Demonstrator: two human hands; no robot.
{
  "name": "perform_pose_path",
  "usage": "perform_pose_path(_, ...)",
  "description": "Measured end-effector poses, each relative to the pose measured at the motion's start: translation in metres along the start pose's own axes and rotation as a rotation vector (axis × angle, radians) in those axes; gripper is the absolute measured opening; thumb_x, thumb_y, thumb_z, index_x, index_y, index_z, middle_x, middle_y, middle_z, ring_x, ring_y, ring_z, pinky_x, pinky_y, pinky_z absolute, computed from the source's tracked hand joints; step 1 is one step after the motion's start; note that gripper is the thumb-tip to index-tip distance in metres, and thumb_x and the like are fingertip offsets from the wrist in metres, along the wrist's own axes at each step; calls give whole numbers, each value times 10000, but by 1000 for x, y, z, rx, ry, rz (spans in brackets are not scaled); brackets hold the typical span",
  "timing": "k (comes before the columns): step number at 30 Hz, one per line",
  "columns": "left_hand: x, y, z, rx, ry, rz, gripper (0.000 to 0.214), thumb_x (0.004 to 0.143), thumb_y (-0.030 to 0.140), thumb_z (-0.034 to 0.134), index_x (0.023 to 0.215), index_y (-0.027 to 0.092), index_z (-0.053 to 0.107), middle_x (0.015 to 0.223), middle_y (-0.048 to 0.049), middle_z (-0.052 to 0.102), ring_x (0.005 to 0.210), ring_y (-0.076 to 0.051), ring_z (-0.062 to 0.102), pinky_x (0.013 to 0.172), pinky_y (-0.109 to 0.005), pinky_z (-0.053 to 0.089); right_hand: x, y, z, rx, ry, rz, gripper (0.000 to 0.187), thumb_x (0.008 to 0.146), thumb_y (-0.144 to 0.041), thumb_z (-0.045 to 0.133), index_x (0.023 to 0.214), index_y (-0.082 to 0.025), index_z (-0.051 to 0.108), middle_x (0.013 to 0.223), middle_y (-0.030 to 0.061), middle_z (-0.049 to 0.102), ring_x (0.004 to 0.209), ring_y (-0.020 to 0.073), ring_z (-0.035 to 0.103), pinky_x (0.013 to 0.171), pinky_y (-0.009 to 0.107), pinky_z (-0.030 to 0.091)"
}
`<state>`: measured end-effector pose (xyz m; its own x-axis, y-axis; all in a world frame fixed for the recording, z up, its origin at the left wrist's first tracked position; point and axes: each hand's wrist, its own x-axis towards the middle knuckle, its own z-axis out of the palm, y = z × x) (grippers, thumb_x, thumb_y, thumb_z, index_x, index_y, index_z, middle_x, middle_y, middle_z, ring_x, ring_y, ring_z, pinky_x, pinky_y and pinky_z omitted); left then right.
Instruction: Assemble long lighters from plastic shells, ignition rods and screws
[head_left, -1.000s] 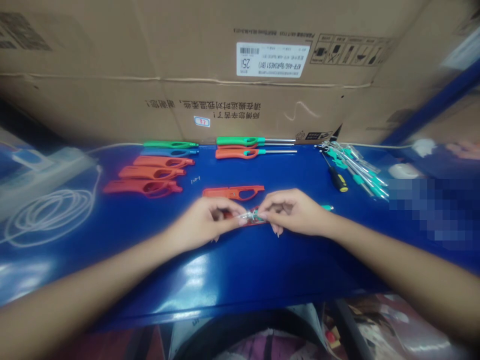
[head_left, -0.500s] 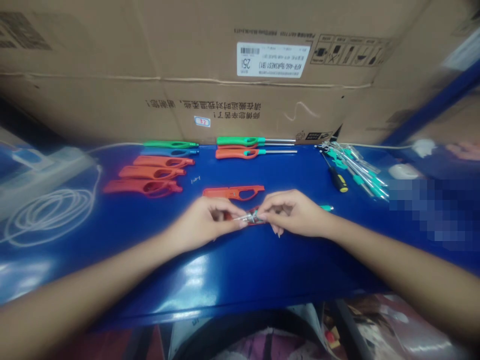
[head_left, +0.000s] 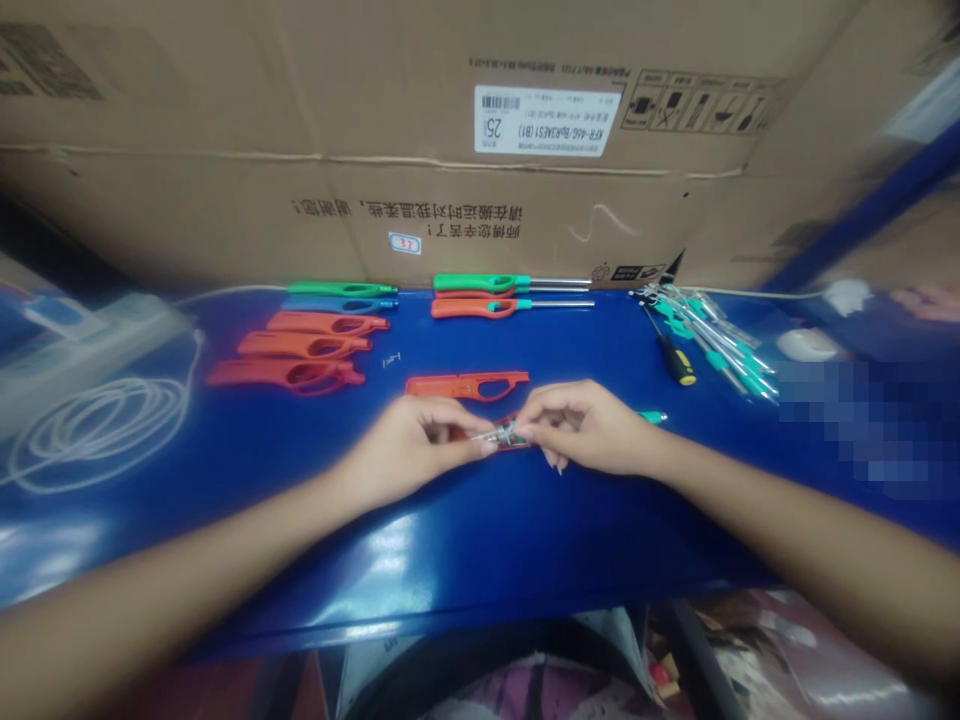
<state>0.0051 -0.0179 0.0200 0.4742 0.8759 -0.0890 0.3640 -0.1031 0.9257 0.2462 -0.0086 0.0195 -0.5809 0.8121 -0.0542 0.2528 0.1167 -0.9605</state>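
Between my hands is an orange lighter casing half (head_left: 523, 443) with small silver and teal parts (head_left: 507, 433) in it. My left hand (head_left: 412, 447) pinches the silver piece and the casing's left end; fingers hide most of it. From the right, my right hand (head_left: 592, 428) has thumb and index finger closed on the teal and silver part. A teal-tipped piece (head_left: 654, 416) shows beyond my right wrist, the rest covered. Just behind my hands lies another orange casing half (head_left: 450, 385), inner side up.
Orange casings (head_left: 289, 374), a blue one (head_left: 322, 303) and a green one (head_left: 330, 288) lie at left. Long lighters (head_left: 472, 308) lie at back. Right are a screwdriver (head_left: 675, 358) and several metal tubes (head_left: 720, 335). A coiled white cable (head_left: 97, 430) and cardboard (head_left: 375, 120) border the table.
The silver and teal parts between my fingertips have shifted very slightly. My hands and everything else stay in place.
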Motion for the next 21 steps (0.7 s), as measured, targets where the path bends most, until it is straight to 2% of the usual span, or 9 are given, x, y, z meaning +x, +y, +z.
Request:
perform_pose_path(7, 1, -1, 0, -1, -10, 39, 244, 812, 308, 771, 1012, 176, 814, 829, -49, 743, 582, -81, 473, 502, -192, 331, 0, -1, 1, -7, -9, 2, 303, 876, -421, 700, 887, -118, 700, 696, 15, 627, 518, 83, 610, 468, 193, 565)
perform_pose_path(11, 2, 0, -1, -2, -23, 15, 248, 808, 325, 774, 997, 170, 815, 828, -52, 751, 564, -75, 470, 481, -180, 331, 0, -2, 1, 24, 0, 27, 321, 853, -444, 721, 875, -125, 695, 662, 1, 625, 510, 85, 606, 462, 195, 554)
perform_pose_path(16, 2, 8, -2, -6, -4, -87, 313, 794, 393, 775, 996, 156, 801, 665, -19, 718, 461, -68, 434, 404, -174, 311, 2, -6, -2, 116, 15, 77, 381, 794, -490, 775, 863, -131, 670, 562, -26, 617, 458, 82, 581, 452, 199, 526)
perform_pose_path(21, 2, 6, -2, 13, -6, -89, 313, 793, 432, 767, 937, 157, 808, 593, 0, 678, 446, -63, 393, 403, -179, 262, 3, -6, -5, 121, 28, 97, 385, 794, -487, 776, 883, -129, 668, 521, -31, 623, 431, 85, 579, 459, 207, 511)
